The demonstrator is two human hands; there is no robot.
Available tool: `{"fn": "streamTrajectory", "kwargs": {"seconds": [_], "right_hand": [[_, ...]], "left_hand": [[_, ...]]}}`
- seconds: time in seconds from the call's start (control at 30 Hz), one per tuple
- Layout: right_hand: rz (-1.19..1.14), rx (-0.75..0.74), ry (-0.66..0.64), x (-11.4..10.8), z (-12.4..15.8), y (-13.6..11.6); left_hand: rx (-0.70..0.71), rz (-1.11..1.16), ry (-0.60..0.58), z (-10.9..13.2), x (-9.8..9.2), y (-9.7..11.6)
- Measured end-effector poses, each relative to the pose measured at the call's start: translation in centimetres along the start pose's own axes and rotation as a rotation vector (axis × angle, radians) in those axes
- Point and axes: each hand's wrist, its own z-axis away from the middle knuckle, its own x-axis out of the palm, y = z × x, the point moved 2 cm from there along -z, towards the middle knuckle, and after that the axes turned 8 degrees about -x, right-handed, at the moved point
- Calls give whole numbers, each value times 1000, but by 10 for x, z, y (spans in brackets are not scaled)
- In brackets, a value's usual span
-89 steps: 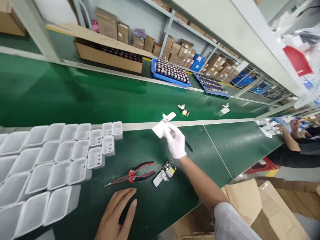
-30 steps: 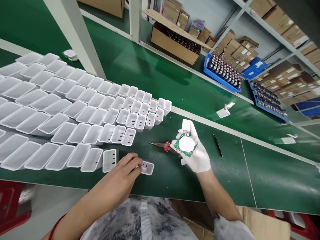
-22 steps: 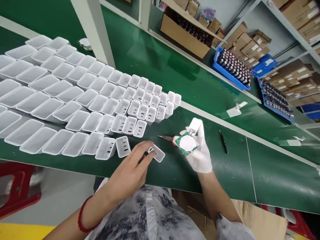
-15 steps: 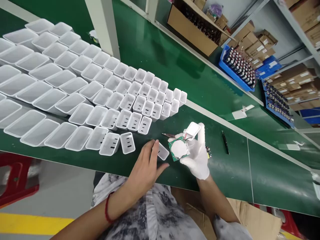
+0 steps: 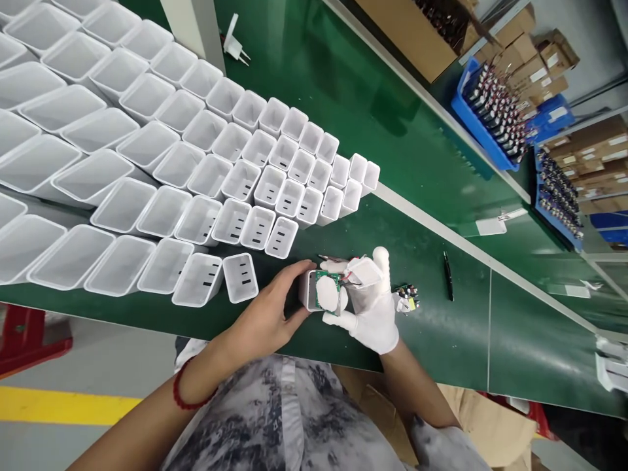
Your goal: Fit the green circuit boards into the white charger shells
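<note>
My bare left hand is wrapped round a white plastic case, its open end facing right. A green circuit board with a round white pad on it lies at the mouth of that case; how far it sits inside, I cannot tell. My right hand, in a white glove, grips the board by its edges. A white rectangular part on red and dark wires rests over the gloved fingers. Behind the right hand lie tweezers, partly hidden.
Rows of open white cases fill the left of the green bench. Small wired parts and a black pen lie at right. A white plug piece is near the post. Blue trays stand on the shelf.
My left hand has closed round the case and lifted it. My right hand has brought the circuit board left to the case's open end. The view has shifted slightly.
</note>
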Motion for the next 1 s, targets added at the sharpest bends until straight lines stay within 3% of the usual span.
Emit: {"fn": "streamTrajectory", "kwargs": {"seconds": [0.27, 0.7, 1.0], "right_hand": [[253, -54, -155, -3, 4, 6], [339, -62, -203, -1, 1, 4], [350, -14, -149, -3, 2, 6]], "left_hand": [[11, -54, 5, -1, -2, 1], [1, -57, -11, 0, -1, 0], [-24, -60, -30, 0, -2, 1]]}}
